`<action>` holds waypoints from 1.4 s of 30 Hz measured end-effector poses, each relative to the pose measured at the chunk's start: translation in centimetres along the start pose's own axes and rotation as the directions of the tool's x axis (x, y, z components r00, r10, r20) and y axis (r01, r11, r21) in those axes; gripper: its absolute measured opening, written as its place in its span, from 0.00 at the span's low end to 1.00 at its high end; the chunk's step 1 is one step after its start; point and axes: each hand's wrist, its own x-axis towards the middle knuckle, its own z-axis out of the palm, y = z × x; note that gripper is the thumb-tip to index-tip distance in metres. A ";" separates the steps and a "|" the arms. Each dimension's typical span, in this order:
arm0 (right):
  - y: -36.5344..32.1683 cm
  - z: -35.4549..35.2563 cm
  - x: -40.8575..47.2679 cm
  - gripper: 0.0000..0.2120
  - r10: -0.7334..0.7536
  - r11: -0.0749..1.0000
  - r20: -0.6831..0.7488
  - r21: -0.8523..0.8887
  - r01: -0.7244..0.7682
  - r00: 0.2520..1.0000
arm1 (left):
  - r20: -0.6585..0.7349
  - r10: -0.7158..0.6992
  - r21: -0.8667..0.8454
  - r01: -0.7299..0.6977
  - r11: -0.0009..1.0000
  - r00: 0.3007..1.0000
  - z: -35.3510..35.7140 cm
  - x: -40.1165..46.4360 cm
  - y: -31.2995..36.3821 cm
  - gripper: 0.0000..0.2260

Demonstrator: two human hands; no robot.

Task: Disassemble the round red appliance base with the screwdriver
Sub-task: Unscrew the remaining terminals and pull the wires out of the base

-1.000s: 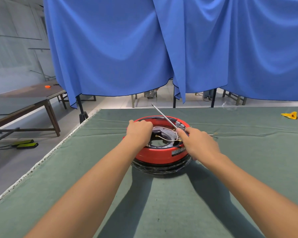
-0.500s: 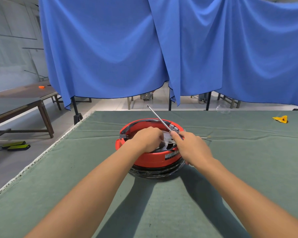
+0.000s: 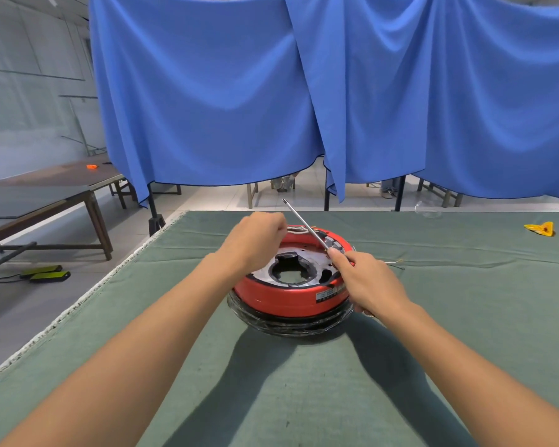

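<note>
The round red appliance base [image 3: 288, 296] sits upside down on the green cloth table [image 3: 304, 382], on top of a black wrapped ring [image 3: 291, 325]. Its grey metal inner plate [image 3: 299, 264] with a central hole is exposed. My right hand [image 3: 367, 283] grips the screwdriver [image 3: 304, 222] at the base's right rim; the thin shaft slants up and to the left, tip in the air. My left hand [image 3: 255, 241] hovers over the far left rim with fingers curled, pinching a white wire [image 3: 297, 231] there.
A loose thin wire [image 3: 396, 264] lies right of the base. A yellow object [image 3: 541, 228] and a clear plastic piece [image 3: 428, 210] lie at the far right. The table's left edge [image 3: 78, 304] drops to the floor. Blue curtains [image 3: 304, 91] hang behind.
My left hand has lifted from inside the base to its far left rim, uncovering the metal plate. My right hand stays at the right rim with the screwdriver.
</note>
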 end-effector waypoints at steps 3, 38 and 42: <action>0.1 -0.3 -0.3 0.27 0.010 0.982 0.049 0.189 -0.019 0.999 | -0.098 -0.019 -0.013 0.017 1.000 0.995 -1.0 0.0 -0.1 0.09; 4.4 -3.7 -0.1 0.08 0.133 0.798 -0.395 0.587 0.138 0.909 | -0.113 -0.028 -0.196 0.006 0.981 0.993 5.8 -3.2 5.9 0.32; 3.5 -3.1 0.2 0.09 0.136 0.781 -0.404 0.606 0.153 0.905 | -0.173 -0.060 -0.339 -0.003 0.941 0.983 5.9 -2.9 5.1 0.13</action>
